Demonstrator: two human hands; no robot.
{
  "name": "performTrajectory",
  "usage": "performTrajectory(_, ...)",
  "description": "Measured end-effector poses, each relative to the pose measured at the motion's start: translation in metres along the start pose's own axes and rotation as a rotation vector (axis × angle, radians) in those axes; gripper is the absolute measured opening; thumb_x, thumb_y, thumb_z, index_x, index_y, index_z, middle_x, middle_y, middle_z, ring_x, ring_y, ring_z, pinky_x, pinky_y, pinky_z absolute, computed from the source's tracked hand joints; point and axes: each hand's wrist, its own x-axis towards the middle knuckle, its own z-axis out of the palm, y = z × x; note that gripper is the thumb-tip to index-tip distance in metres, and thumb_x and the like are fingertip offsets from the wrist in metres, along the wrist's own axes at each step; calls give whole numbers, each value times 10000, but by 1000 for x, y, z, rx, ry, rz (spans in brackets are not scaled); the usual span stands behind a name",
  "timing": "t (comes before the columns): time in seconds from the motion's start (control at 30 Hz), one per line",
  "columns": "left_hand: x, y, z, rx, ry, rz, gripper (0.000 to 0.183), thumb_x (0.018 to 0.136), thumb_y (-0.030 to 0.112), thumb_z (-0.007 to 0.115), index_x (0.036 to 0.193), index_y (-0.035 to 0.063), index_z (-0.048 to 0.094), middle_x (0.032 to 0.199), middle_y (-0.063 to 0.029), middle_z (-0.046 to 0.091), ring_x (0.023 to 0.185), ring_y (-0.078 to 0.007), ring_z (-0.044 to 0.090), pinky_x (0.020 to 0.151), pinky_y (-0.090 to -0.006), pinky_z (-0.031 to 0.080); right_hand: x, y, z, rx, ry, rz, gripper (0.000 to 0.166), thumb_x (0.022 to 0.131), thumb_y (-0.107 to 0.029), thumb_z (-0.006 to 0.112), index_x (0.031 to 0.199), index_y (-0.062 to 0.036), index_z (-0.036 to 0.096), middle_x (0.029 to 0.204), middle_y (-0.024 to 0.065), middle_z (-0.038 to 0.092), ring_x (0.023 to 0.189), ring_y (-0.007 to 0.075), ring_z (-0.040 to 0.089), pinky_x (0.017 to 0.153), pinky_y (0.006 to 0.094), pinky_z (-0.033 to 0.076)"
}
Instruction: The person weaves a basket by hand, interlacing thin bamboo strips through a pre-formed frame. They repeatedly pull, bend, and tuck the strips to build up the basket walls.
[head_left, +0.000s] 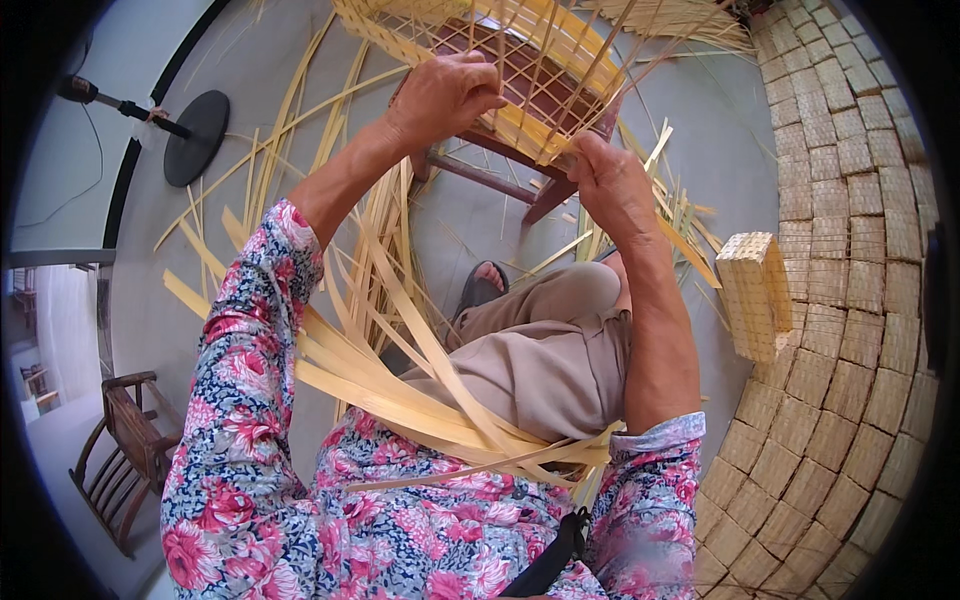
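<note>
An open-weave bamboo basket (553, 66), with thin upright splints, rests on a dark red wooden stool (499, 176). At the basket's near left side, my left hand (450, 94) has thumb and fingers pinched together on a bamboo strip of the near wall. My right hand (615, 184) grips the near right corner, fingers closed around a yellow bamboo strip (517, 131) that runs along this wall. What lies inside each fist is hidden by the fingers. Across my lap lies a bundle of wide, pale bamboo strips (390, 397).
Long bamboo strips (281, 142) and offcuts litter the grey floor. Woven blocks are stacked as a wall (832, 315) on the right, with a woven box (750, 300) before it. A round black stand base (196, 139) and a wooden chair (135, 442) stand left.
</note>
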Motion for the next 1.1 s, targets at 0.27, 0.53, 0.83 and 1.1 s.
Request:
performTrajectory(0.27, 3, -10, 7, -27, -4, 67, 164, 872, 182, 741, 961, 55, 686, 860, -85, 669, 790, -280, 682, 712, -359, 559, 0, 0, 4, 119, -10, 15, 196, 869, -71, 563, 1039, -131, 640, 855, 218, 696, 845, 438, 671, 692, 495, 515)
performTrajectory(0.53, -16, 43, 5, -94, 239, 76, 277, 866, 79, 755, 1118, 63, 641, 936, -81, 696, 767, -191, 721, 670, -283, 592, 7, -1, 14, 213, -22, 9, 214, 870, -81, 566, 1061, -108, 660, 858, 230, 692, 855, 446, 669, 718, 505, 525)
performTrajectory(0.83, 6, 41, 17, -157, -183, 19, 129, 856, 90, 730, 970, 43, 693, 850, -104, 715, 794, -247, 721, 716, -330, 585, 7, -3, 19, 84, 40, -153, 103, 950, -189, 581, 997, -124, 644, 836, 201, 700, 815, 431, 680, 678, 535, 535)
performTrajectory(1.1, 4, 40, 8, -183, -225, 137, 143, 834, 61, 750, 970, 45, 707, 859, -94, 721, 769, -246, 713, 683, -335, 569, 5, 1, 19, 29, 66, -324, 95, 971, -222, 573, 981, -146, 630, 793, 153, 696, 780, 394, 688, 660, 501, 537)
